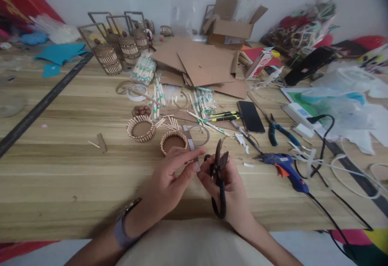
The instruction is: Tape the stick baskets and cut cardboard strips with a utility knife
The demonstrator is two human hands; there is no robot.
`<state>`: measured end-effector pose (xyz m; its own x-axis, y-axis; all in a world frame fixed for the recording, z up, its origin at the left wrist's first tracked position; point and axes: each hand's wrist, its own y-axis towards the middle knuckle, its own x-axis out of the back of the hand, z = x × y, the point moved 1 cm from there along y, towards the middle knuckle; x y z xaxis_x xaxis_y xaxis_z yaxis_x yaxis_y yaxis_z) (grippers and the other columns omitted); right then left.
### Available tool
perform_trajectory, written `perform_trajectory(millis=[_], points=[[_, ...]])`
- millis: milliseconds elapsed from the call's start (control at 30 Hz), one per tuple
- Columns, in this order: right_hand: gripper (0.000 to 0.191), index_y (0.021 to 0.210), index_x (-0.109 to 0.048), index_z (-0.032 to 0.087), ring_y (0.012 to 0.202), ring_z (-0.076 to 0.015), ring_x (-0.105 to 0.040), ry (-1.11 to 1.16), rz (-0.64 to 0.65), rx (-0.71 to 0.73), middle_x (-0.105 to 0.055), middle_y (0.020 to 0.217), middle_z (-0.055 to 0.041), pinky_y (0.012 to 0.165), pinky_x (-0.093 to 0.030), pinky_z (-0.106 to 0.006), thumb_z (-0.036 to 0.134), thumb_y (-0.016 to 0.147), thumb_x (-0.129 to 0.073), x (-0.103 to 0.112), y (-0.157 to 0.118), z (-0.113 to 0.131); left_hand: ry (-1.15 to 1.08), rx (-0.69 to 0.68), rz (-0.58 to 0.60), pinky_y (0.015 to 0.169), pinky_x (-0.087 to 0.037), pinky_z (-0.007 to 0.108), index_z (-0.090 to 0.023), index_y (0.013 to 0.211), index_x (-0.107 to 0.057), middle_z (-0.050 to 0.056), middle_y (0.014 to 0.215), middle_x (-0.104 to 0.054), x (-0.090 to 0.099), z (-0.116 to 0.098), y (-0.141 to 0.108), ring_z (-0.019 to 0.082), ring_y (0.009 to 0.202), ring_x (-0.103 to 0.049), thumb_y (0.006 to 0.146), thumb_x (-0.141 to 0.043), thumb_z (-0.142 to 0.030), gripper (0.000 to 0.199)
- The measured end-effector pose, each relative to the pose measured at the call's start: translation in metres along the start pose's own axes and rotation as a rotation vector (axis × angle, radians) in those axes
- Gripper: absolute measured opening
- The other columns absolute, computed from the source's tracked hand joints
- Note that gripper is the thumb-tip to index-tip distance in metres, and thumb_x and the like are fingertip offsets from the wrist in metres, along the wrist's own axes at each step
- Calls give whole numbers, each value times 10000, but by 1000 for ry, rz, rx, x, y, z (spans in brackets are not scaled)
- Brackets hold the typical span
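Observation:
My right hand (pixel 232 189) is wrapped round the handles of black scissors (pixel 222 161); their blades stand apart and point up, away from me. A narrow brown and white strip (pixel 190 142) runs from beyond my left hand (pixel 172 177) to the tips of both thumbs. The left thumb presses on its near end, with the index finger stretched out above. The right thumb tip is close to that end too; whether it touches is unclear. Just beyond the left hand sits a round stick-walled basket (pixel 173 141), partly covered by the fingers. A second such basket (pixel 140 128) stands farther left.
A blue glue gun (pixel 281 167) with trailing cables, blue-handled pliers (pixel 280 130), a phone (pixel 251 116) and a yellow-black cutter (pixel 224 116) lie to the right. Cardboard sheets (pixel 206 64), stick packs (pixel 144 68) and handled lidded baskets (pixel 107 58) fill the back. A tape ring (pixel 208 136) lies ahead.

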<state>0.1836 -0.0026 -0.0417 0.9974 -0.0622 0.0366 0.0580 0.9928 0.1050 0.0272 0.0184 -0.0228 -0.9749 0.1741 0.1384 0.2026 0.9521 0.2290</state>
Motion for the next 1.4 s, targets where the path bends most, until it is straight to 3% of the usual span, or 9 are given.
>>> perform_trajectory(millis=[133, 333, 567, 667, 867, 1100, 1400], points=[[141, 888, -529, 243, 631, -110, -546, -61, 50, -5, -597, 745, 39, 580, -453, -229, 246, 871, -669, 2, -6, -3, -69, 72, -132, 879, -586, 278, -254, 1122, -786, 36, 1091, -789, 3, 0, 6, 184, 995, -725, 951, -659, -260, 213], [166, 902, -526, 241, 639, -120, -557, -117, 114, -39, -614, 762, 27, 585, -450, -237, 326, 895, -668, 14, -14, -11, -216, 144, -285, 824, -601, 231, -250, 1070, -792, 22, 1105, -798, 11, 3, 19, 160, 991, -742, 890, -747, -286, 189], [509, 1047, -577, 226, 732, -170, -605, -344, 278, 42, -658, 855, -23, 672, -490, -286, 697, 862, -630, 33, -2, -7, -228, 139, -282, 764, -596, 227, -232, 1061, -793, 36, 1094, -796, 10, 3, 18, 134, 875, -716, 839, -783, -254, 223], [485, 1052, -603, 226, 730, -184, -639, -443, 367, 66, -681, 831, -26, 665, -492, -289, 680, 883, -613, 37, 7, 0, -216, 132, -269, 711, -589, 223, -235, 1079, -787, 39, 1109, -790, 10, 3, 16, 123, 807, -685, 835, -775, -240, 245], [476, 1005, -628, 232, 712, -198, -627, -534, 389, 125, -669, 765, -19, 640, -466, -294, 684, 856, -647, 35, 16, 14, -267, 100, -227, 708, -583, 220, -249, 1121, -771, 40, 1158, -775, 7, 2, 12, 113, 793, -663, 823, -751, -174, 308], [585, 937, -594, 220, 619, -150, -547, -425, 459, 20, -620, 705, 7, 592, -415, -263, 796, 864, -516, 25, 9, 15, -302, 96, -221, 684, -567, 171, -288, 1102, -775, 5, 1097, -788, 3, 3, 12, 84, 773, -649, 810, -736, -118, 340], [698, 818, -515, 219, 565, -126, -473, -296, 453, -47, -549, 645, 23, 533, -356, -256, 902, 811, -374, 16, 4, 13, -255, 172, -223, 719, -594, 199, -243, 1141, -757, 36, 1122, -775, 2, 2, 10, 103, 799, -680, 823, -724, -151, 333]])
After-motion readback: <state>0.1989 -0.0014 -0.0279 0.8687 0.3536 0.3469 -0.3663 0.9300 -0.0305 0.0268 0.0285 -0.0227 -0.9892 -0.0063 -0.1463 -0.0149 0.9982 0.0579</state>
